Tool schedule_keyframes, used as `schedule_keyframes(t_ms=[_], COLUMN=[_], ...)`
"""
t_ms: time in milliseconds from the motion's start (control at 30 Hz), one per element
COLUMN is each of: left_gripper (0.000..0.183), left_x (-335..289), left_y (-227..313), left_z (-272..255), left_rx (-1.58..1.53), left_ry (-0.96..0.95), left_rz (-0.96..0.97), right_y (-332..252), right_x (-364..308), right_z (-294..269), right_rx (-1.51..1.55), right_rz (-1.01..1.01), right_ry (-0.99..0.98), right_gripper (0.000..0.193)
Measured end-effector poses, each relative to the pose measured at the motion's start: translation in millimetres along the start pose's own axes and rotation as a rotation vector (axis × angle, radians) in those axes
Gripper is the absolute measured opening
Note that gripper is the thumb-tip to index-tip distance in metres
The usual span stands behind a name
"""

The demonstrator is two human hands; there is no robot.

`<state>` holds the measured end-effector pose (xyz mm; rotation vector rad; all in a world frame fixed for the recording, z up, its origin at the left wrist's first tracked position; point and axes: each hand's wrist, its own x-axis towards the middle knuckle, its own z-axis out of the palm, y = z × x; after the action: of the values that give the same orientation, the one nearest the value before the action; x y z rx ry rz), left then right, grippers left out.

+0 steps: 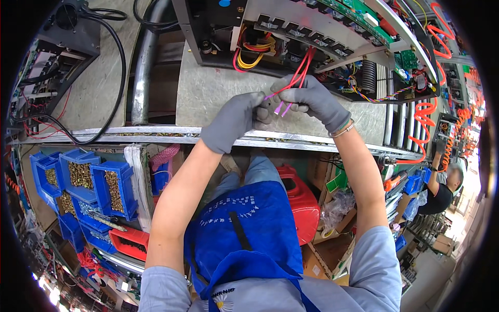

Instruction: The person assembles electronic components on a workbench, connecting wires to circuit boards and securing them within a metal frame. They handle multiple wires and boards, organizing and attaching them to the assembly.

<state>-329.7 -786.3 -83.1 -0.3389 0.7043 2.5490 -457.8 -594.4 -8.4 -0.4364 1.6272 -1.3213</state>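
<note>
Both my hands wear grey gloves and meet in front of an open machine chassis (249, 31). Red wires (305, 66) with purple sleeved ends run down out of the chassis. My right hand (314, 101) is closed on these wires, and a few purple ends stick out below its fingers. The fingertips of my left hand (236, 119) are pinched on the purple end of one red wire (269, 96). Inside the chassis, a bundle of yellow and red wires (254, 54) hangs just beyond my hands. Green circuit boards (358, 21) line its upper right.
Blue bins of screws (112, 190) and a red bin (130, 244) stand at lower left. A red jug-like container (301, 208) is below the bench. Another chassis (57, 57) with a black cable sits left. Orange coiled hoses (426, 119) hang right, near a co-worker (442, 192).
</note>
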Motion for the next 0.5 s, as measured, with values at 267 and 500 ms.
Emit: schedule_keyframes(t_ms=[267, 500], left_gripper=[0.027, 0.04], left_x=[5, 6], left_y=[11, 11], left_z=[26, 10], left_rx=[1.199, 1.939], left_ry=[0.633, 0.83], left_rz=[0.614, 0.869], right_y=[-32, 8], right_x=[10, 45], right_z=[4, 4], right_rx=[-0.319, -0.909], right_rz=[-0.155, -0.508], right_ry=[0.18, 0.957], right_gripper=[0.026, 0.024])
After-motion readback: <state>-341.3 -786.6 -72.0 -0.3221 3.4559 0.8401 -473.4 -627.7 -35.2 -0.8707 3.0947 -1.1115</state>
